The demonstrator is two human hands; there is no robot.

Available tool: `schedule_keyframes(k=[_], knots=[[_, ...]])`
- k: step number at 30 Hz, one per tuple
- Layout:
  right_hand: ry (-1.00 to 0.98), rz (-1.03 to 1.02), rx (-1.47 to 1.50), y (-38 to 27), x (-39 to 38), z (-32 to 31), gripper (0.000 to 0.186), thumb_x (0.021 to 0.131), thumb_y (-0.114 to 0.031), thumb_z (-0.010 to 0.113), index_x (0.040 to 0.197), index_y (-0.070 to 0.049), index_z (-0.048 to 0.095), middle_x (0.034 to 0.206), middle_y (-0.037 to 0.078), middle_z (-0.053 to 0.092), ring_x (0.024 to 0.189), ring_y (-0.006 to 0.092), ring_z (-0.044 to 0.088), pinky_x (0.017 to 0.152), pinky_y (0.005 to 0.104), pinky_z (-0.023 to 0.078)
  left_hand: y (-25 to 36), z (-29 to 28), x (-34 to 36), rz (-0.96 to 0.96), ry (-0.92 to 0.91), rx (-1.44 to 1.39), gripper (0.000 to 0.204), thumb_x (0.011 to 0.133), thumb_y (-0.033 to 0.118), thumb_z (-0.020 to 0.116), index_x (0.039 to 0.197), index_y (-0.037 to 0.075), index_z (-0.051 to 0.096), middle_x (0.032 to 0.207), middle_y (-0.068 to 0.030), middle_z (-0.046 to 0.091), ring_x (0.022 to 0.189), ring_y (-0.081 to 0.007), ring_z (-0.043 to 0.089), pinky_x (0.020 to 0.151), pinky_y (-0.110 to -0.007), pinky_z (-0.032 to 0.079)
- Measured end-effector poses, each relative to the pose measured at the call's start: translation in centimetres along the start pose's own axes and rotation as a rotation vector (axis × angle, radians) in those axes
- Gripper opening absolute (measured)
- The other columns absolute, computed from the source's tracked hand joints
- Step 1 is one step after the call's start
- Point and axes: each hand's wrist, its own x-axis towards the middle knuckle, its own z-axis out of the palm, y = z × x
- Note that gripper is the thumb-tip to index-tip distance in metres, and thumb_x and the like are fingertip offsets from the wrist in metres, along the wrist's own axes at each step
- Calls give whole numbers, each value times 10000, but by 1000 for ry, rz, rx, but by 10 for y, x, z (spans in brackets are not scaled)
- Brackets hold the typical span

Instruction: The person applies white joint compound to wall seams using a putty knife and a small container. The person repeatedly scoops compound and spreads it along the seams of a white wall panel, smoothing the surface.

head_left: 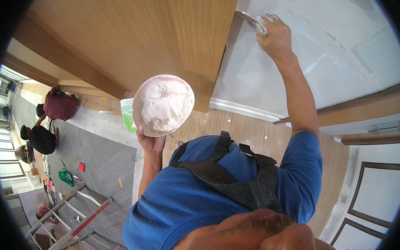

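My left hand [152,141] grips a round bowl [137,97] from below, its fingers at the near rim. White, faintly pink filler paste [164,104] fills much of the bowl. A green and white piece [127,114] shows beside the bowl's left side; I cannot tell whether my hand holds it too. Stretched out to the far right, my right hand [273,34] is closed around a putty knife [245,15] smeared with white paste. The blade is close to the edge where the wood panel [196,31] meets the white wall [312,44], which has pale filler streaks.
A metal stepladder [74,220] stands at the lower left. Several people [60,103] crouch or sit on the floor farther left, near a green bag [65,177] and a small red object [81,167]. A white skirting board [244,110] runs along the wall's foot.
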Motion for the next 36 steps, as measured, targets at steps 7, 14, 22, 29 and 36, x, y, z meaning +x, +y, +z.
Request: schedule_keyframes(k=[7, 14, 22, 29, 36], knots=[[37, 28, -13, 1, 24, -16, 177, 737, -79, 688, 913, -59, 690, 889, 118, 686, 834, 331, 655, 709, 421, 558, 1, -11, 1, -21, -12, -51, 911, 729, 306, 777, 1517, 152, 345, 1513, -111, 417, 1398, -336, 391, 1173, -570, 314], [82, 43, -7, -7, 46, -28, 179, 740, -94, 690, 916, -60, 686, 896, 121, 689, 841, 342, 654, 723, 431, 553, 5, -16, 1, -51, 2, -36, 917, 722, 337, 770, 1509, 122, 352, 1510, -117, 419, 1393, -336, 397, 1172, -569, 313], [475, -57, -5, -5, 53, -42, 171, 742, -46, 734, 909, -34, 700, 855, 126, 693, 761, 320, 656, 670, 389, 541, 8, -16, 2, -85, 22, -38, 925, 722, 342, 761, 1510, 115, 334, 1485, -122, 441, 1370, -348, 423, 1152, -575, 344], [639, 585, 111, -52, -34, -60, 179, 857, -75, 762, 1002, -9, 682, 868, 81, 697, 720, 204, 638, 654, 301, 512, 17, 7, -4, -114, 58, -4, 947, 686, 363, 776, 1499, 113, 359, 1469, -131, 459, 1357, -344, 438, 1144, -549, 366], [734, 1218, 1150, -83, -99, -29, 245, 912, -97, 721, 1101, 41, 647, 1046, 69, 682, 903, 135, 626, 786, 269, 496, 37, 26, -2, -261, 44, -24, 938, 675, 369, 782, 1484, 120, 378, 1439, -142, 481, 1343, -352, 450, 1144, -549, 363]])
